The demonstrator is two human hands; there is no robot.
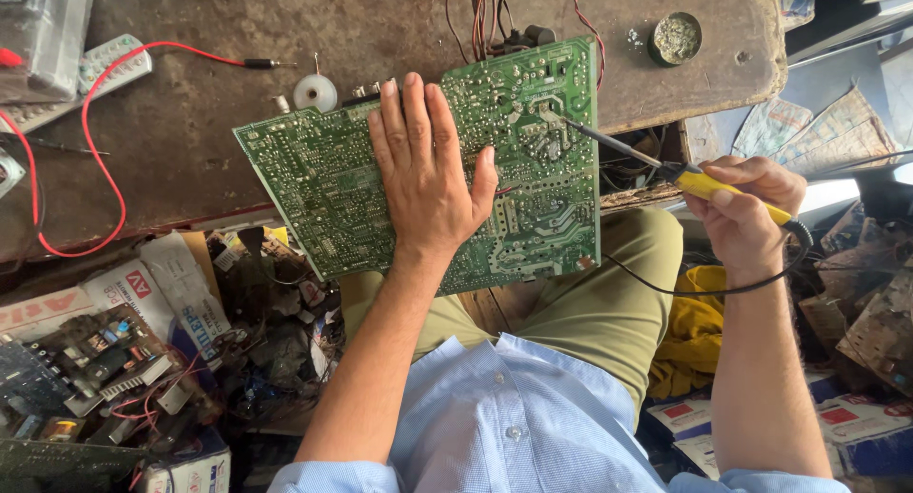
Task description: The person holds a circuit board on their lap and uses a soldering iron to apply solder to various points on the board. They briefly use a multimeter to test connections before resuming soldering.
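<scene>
The right hand (742,212) is clenched around a yellow-handled soldering iron (666,170), its tip touching the large green printed circuit board (323,179); the left hand (428,174) presses flat on it, grasping nothing. Soldering looks under way, with most joints untouched. The board overhangs a worn brown wooden bench (190,141) strewn with red wire (95,170), in a cluttered repair shop.

Left hand (428,174) flat on circuit board (314,184)

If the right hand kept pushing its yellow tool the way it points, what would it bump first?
Probably the green circuit board: the right hand aims the soldering iron up-left, tip already at or just above it.
</scene>
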